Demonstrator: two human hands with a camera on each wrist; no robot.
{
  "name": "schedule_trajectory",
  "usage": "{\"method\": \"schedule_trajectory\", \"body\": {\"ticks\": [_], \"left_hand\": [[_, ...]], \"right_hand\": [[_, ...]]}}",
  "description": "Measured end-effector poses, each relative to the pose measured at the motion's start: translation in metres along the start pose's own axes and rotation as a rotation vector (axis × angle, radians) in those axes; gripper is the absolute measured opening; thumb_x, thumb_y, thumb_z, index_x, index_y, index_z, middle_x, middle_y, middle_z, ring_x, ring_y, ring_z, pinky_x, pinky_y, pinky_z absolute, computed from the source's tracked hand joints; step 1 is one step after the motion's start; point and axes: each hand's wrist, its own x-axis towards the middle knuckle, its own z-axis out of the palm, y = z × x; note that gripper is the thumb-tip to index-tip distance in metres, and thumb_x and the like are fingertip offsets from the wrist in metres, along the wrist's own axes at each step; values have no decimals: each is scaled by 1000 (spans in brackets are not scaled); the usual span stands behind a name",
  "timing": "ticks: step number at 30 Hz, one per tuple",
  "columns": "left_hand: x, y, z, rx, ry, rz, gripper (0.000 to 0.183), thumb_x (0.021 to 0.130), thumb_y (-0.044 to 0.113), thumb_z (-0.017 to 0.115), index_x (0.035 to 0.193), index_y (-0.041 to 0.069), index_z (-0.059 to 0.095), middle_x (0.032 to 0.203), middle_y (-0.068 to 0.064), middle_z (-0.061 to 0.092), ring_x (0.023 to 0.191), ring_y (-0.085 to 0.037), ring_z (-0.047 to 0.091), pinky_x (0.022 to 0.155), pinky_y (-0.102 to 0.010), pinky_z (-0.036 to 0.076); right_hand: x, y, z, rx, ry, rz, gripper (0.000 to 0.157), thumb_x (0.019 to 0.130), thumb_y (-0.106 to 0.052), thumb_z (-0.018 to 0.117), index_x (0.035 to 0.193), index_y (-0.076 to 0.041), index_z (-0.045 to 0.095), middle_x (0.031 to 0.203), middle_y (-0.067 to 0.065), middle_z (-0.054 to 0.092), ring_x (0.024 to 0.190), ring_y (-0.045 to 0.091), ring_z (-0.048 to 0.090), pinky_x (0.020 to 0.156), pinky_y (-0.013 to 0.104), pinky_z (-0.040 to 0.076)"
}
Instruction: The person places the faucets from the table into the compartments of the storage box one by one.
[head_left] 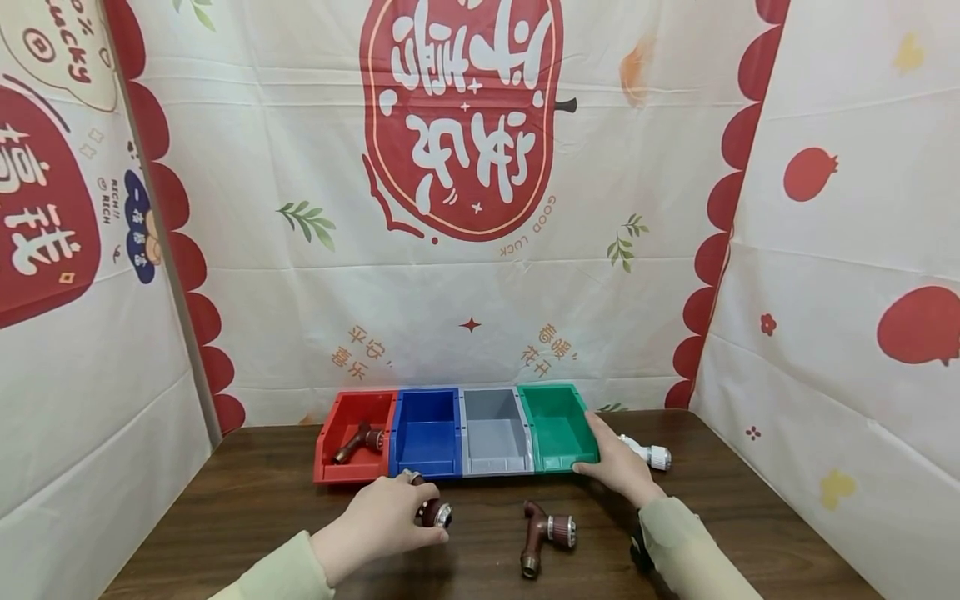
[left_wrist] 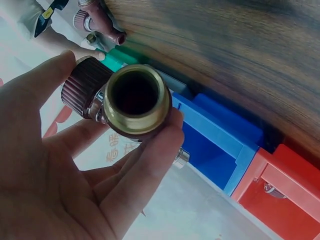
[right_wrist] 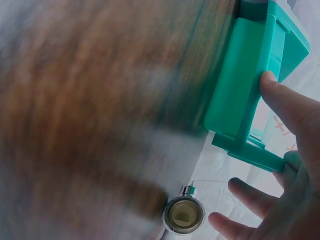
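Left hand [head_left: 382,515]: brown faucet [head_left: 432,511] gripped between thumb and fingers | Right hand [head_left: 618,463]: spread wide, green bin [head_left: 558,433] touched | Second faucet [head_left: 536,533]: laid on table [head_left: 727,475]

The left hand [head_left: 386,512] and the brown tap [head_left: 430,512] it grips obstruct the blue bin's [head_left: 427,442] front, leaving a way in from above. A second tap [head_left: 536,532] on the bench [head_left: 472,575] interrupts the gap between both hands; the right hand [head_left: 621,467] and a white tap [head_left: 658,457] crowd the green bin's [head_left: 553,429] outer side.
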Motion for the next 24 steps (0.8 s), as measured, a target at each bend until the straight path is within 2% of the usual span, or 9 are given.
{"method": "schedule_trajectory", "body": {"ticks": [9,24], "left_hand": [[2,2,-2,17,27,23,38,79,56,72,101,25,68,80,10,56,69,-7,48,54,-26,43],[7,4,-7,29,31,16,40,79,57,71,102,24,68,84,6,60,70,-10,51,54,-27,44]], "right_hand": [[-2,0,1,-4,4,4,95,81,-28,79,153,-2,22,153,24,29,127,43,44,93,63,41],[0,1,0,1,1,-1,95,81,-29,80,152,-1,23,152,24,30,128,43,43,93,63,41]]}}
